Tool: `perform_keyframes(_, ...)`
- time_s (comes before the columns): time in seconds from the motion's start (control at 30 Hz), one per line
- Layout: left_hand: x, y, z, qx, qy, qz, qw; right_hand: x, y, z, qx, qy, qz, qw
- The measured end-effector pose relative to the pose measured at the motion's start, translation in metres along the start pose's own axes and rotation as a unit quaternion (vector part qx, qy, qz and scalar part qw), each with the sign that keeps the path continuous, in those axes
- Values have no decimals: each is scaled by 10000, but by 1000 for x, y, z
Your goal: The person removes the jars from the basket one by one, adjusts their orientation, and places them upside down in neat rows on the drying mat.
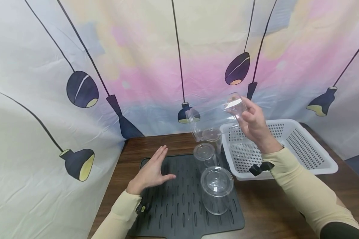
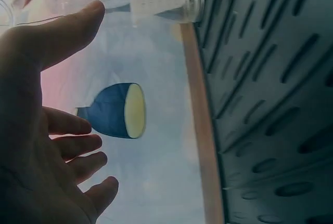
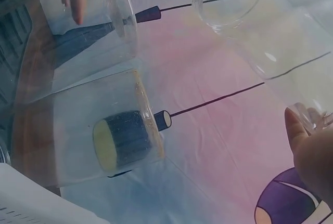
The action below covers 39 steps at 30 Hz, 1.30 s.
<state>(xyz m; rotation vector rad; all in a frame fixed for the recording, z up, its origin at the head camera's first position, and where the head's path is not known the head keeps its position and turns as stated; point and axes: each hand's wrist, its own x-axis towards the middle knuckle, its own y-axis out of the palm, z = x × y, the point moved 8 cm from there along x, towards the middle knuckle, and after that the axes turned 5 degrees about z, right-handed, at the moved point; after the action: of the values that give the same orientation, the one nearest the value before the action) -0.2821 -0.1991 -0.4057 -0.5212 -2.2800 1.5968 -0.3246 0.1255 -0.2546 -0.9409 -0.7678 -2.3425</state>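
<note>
My right hand (image 1: 252, 122) grips a clear jar (image 1: 210, 116) by its closed end, high over the back of the table. The jar lies nearly sideways, its rimmed mouth facing left and slightly down. In the right wrist view my fingertips (image 3: 295, 130) press on its clear wall. My left hand (image 1: 151, 172) hovers over the left part of a dark grey ridged drying mat (image 1: 176, 205), thumb spread from straight fingers, holding nothing. Along the mat's right side stand a large clear jar (image 1: 217, 196), a smaller clear vessel (image 1: 204, 152) and another clear vessel (image 1: 217, 142) behind it.
A white perforated plastic basket (image 1: 311, 166) stands right of the mat, below my right forearm, with clear ware showing at its left side. The brown wooden table (image 1: 266, 205) ends against a hanging cloth (image 1: 152, 83) printed with lamps.
</note>
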Motion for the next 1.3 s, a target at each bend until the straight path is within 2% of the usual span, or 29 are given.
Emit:
perform_keyframes(0.23,-5,17,11,-63,-78,117,9999,3,5,-2,-275,-15,200,9994)
perform_keyframes(0.43,-7,31,14,-23,-51,358,9993,3,6,-4,-659,-20,149,9977)
perform_keyframes(0.53,-8,34,15,-11,-92,425,9991,5,6,-7,-909,123,130,9957)
perform_keyframes(0.73,-14,39,22,93,-215,497,9985,9,14,-13,-1483,667,187,9865)
perform_keyframes(0.83,-16,42,24,134,-216,526,9983,12,20,-16,-1857,860,358,9782)
perform_keyframes(1.07,-19,53,24,56,-244,628,9977,22,32,-22,-2765,1103,734,9518)
perform_keyframes(1.3,-19,58,24,-8,-271,749,9968,28,38,-33,-3915,1408,916,9047)
